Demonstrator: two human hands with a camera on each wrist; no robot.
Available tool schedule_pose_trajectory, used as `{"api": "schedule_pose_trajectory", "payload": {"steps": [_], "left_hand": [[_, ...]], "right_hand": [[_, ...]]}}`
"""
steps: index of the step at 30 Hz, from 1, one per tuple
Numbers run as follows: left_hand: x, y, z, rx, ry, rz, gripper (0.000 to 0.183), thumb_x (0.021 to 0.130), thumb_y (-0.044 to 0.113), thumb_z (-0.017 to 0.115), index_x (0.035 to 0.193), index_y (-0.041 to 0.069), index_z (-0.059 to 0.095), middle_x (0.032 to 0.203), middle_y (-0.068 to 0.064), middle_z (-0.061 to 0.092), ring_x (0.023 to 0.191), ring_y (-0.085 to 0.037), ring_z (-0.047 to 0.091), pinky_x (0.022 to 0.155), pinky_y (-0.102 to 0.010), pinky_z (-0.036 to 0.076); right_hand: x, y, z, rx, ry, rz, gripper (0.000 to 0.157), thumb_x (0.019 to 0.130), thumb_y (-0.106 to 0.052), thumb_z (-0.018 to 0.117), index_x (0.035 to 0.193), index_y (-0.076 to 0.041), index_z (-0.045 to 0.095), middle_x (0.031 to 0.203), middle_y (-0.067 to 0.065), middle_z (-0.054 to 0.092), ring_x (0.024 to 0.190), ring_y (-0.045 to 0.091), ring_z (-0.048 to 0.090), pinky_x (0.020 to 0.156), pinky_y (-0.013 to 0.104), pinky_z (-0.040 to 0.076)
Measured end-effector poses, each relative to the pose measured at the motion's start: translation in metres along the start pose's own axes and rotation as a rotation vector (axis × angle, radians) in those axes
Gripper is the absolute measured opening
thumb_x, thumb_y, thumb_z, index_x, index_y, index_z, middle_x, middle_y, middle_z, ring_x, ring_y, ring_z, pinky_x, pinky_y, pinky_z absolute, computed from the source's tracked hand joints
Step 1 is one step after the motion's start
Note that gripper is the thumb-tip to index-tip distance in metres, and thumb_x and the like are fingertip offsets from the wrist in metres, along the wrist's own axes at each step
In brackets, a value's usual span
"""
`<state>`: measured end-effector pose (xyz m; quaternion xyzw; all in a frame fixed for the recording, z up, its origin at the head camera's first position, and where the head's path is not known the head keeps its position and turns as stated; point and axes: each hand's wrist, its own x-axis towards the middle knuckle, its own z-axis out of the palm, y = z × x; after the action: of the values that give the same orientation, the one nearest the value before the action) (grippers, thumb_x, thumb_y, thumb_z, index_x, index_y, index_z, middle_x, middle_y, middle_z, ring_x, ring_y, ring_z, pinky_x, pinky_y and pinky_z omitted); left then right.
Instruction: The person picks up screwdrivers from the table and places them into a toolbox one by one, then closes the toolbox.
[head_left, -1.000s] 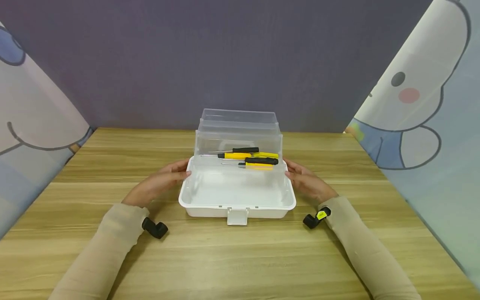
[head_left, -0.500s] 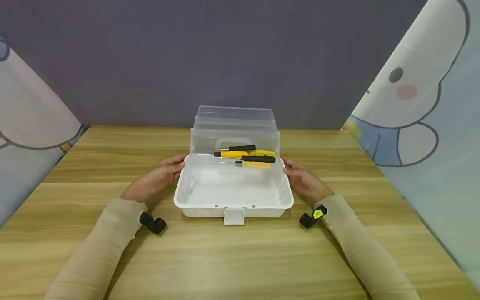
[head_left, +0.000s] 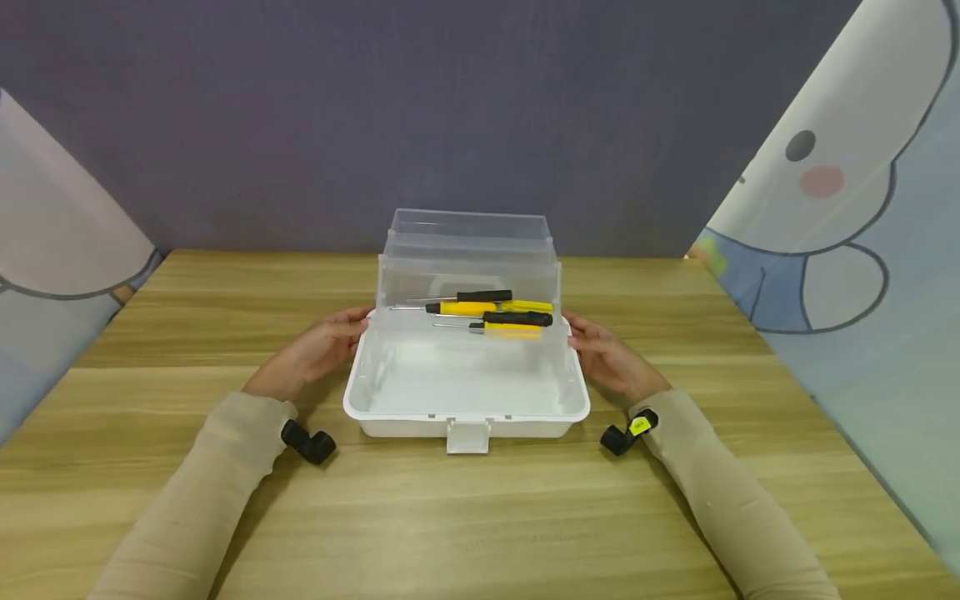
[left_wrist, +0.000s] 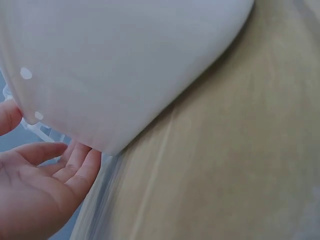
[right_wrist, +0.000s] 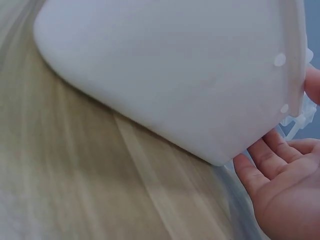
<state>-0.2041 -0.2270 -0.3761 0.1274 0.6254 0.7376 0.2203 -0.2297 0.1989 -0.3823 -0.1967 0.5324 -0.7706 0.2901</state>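
A white toolbox (head_left: 465, 379) stands on the wooden table in the head view, its clear lid raised at the back and its front latch (head_left: 468, 435) hanging down. Several screwdrivers with black or yellow handles, such as one yellow-handled screwdriver (head_left: 468, 308), lie in the clear upper tray. My left hand (head_left: 311, 354) grips the box's left back corner, thumb at the rim and fingers behind the end wall (left_wrist: 125, 65). On the opposite side my right hand (head_left: 611, 362) holds the right back corner the same way, with its fingertips at the lower edge in the right wrist view.
The wooden table (head_left: 480, 525) extends around the box on all sides. Behind it rises a dark grey panel (head_left: 465, 108), and cartoon-printed sheets (head_left: 840, 283) hang to the left and right.
The toolbox has come slightly toward me, and the head view has shifted a little. My left thumb has moved back along the rim. Both hands are still at the box's sides.
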Motion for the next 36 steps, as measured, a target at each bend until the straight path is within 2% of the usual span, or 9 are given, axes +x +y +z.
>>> {"api": "schedule_pose_trajectory", "payload": {"steps": [9, 17, 21, 28, 30, 33, 36], "left_hand": [[-0.0002, 0.002, 0.0018, -0.05, -0.001, -0.007, 0.059, 0.102, 0.01, 0.038, 0.149, -0.005, 0.006, 0.112, 0.014, 0.061, 0.099, -0.005, 0.056, 0.086, -0.019, 0.045], [-0.0002, 0.0013, 0.0016, -0.082, -0.03, -0.001, 0.06, 0.101, 0.011, 0.04, 0.149, -0.003, 0.007, 0.111, 0.011, 0.062, 0.099, -0.008, 0.057, 0.086, -0.022, 0.046], [-0.0013, 0.0012, 0.0023, -0.079, -0.023, -0.006, 0.063, 0.101, 0.013, 0.042, 0.15, -0.003, 0.005, 0.112, 0.012, 0.061, 0.099, -0.007, 0.056, 0.086, -0.021, 0.046], [-0.002, -0.0001, 0.0007, -0.074, -0.027, -0.008, 0.064, 0.102, 0.013, 0.04, 0.15, 0.0, 0.0, 0.114, 0.014, 0.06, 0.101, -0.005, 0.055, 0.087, -0.022, 0.046], [-0.0021, -0.0004, -0.0002, -0.063, -0.042, -0.003, 0.064, 0.102, 0.013, 0.038, 0.151, 0.002, -0.001, 0.115, 0.015, 0.06, 0.102, -0.006, 0.056, 0.087, -0.024, 0.046], [-0.0016, -0.0006, -0.0011, -0.042, -0.055, 0.016, 0.063, 0.102, 0.012, 0.038, 0.152, 0.008, -0.001, 0.12, 0.014, 0.057, 0.102, -0.007, 0.056, 0.087, -0.028, 0.048], [-0.0007, -0.0012, -0.001, -0.041, -0.044, 0.04, 0.063, 0.101, 0.011, 0.04, 0.153, 0.01, 0.003, 0.121, 0.012, 0.056, 0.1, -0.008, 0.057, 0.085, -0.028, 0.049]], "right_hand": [[0.0011, -0.0003, -0.0028, 0.056, -0.017, 0.007, 0.061, 0.098, 0.003, 0.037, 0.149, -0.002, 0.004, 0.128, -0.006, 0.053, 0.108, 0.01, 0.056, 0.09, 0.025, 0.048], [0.0018, 0.0012, -0.0043, 0.101, -0.04, 0.008, 0.06, 0.097, 0.004, 0.036, 0.149, -0.007, 0.007, 0.131, -0.006, 0.05, 0.11, 0.01, 0.054, 0.093, 0.026, 0.046], [0.0022, 0.0018, -0.0044, 0.103, -0.047, 0.0, 0.06, 0.097, 0.005, 0.036, 0.148, -0.007, 0.006, 0.133, -0.006, 0.047, 0.112, 0.009, 0.053, 0.094, 0.026, 0.045], [0.0056, 0.0034, -0.0054, 0.098, -0.073, -0.042, 0.054, 0.095, 0.009, 0.033, 0.143, -0.009, 0.018, 0.132, -0.004, 0.047, 0.113, 0.01, 0.052, 0.096, 0.026, 0.044], [0.0063, 0.0038, -0.0051, 0.094, -0.069, -0.05, 0.059, 0.094, 0.01, 0.035, 0.146, -0.008, 0.015, 0.132, -0.005, 0.046, 0.113, 0.01, 0.052, 0.095, 0.026, 0.044], [0.0072, 0.0035, -0.0056, 0.071, -0.073, -0.069, 0.07, 0.093, 0.01, 0.037, 0.15, -0.005, 0.0, 0.135, -0.006, 0.04, 0.115, 0.009, 0.05, 0.096, 0.025, 0.044], [0.0075, 0.0029, -0.0067, 0.065, -0.083, -0.08, 0.077, 0.093, 0.009, 0.039, 0.15, -0.006, -0.01, 0.139, -0.007, 0.035, 0.119, 0.008, 0.047, 0.098, 0.025, 0.042]]}}
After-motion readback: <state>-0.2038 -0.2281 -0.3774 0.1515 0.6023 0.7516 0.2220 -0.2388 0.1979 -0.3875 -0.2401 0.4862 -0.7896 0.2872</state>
